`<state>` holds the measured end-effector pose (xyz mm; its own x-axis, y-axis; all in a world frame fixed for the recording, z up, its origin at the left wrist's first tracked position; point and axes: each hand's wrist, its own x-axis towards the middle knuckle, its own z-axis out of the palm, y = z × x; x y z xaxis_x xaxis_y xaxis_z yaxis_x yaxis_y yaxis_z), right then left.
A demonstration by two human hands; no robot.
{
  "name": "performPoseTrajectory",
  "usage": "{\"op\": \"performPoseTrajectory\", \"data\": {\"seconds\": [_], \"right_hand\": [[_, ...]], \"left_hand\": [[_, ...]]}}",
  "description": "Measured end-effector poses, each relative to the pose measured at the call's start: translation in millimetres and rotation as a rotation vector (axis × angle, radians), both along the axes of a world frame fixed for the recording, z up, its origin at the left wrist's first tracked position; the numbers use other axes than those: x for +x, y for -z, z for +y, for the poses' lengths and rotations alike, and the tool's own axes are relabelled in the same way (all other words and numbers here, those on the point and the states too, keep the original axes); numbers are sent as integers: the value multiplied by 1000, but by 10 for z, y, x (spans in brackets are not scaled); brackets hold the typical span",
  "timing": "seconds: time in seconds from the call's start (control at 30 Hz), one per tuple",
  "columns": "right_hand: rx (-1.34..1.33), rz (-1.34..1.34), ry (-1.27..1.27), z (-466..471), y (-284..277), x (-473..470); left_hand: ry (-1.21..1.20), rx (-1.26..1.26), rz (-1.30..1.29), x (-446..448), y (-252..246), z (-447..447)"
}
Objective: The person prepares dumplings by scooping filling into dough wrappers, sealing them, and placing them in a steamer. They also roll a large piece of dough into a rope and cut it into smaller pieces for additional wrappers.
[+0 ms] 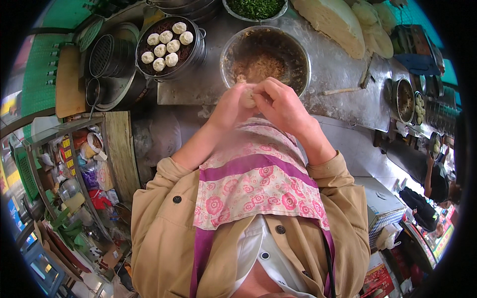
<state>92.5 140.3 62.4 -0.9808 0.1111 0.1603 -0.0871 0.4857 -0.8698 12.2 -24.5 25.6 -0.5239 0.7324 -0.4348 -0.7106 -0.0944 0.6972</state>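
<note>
Close in front of my apron, both hands meet around a small pleated dough bun (248, 99). My left hand (230, 103) cradles it from the side. The fingers of my right hand (282, 101) pinch its edge and partly cover it. A lump of filling (241, 78) shows just above my left hand; what carries it is hidden. Directly beyond my hands stands a large metal bowl (305, 80) with brown minced filling (266, 67) in it. To the left, a round metal steamer (138, 63) holds several pleated white buns (173, 46) on a dark, stringy lining.
A bowl of chopped greens (257, 8) stands at the back of the metal worktable (331, 72). A large dough slab (331, 24) lies back right, near a wooden stick (342, 91). Stacked steamers (102, 56) stand left. Other people (419, 208) are far right.
</note>
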Motion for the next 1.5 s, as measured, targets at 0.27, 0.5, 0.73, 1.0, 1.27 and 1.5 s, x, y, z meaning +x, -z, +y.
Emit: {"op": "performPoseTrajectory", "data": {"seconds": [0.27, 0.5, 0.73, 1.0, 1.27, 1.5], "right_hand": [[-55, -1, -66, -5, -17, -11], [9, 43, -43, -46, 20, -40], [11, 42, -52, -90, 53, -78], [46, 23, -105, -185, -11, -196], [54, 20, -273, -386, -39, -436], [83, 22, -451, -734, -99, -805]], "left_hand": [[-26, -261, 308, 40, 263, -71], [-2, -60, 51, -59, 302, -118], [-71, -91, -102, -30, 145, -51], [-41, -43, -167, -125, 273, -217], [301, -492, 470, -295, 379, -426], [-99, -113, -55, -325, 451, -765]]}}
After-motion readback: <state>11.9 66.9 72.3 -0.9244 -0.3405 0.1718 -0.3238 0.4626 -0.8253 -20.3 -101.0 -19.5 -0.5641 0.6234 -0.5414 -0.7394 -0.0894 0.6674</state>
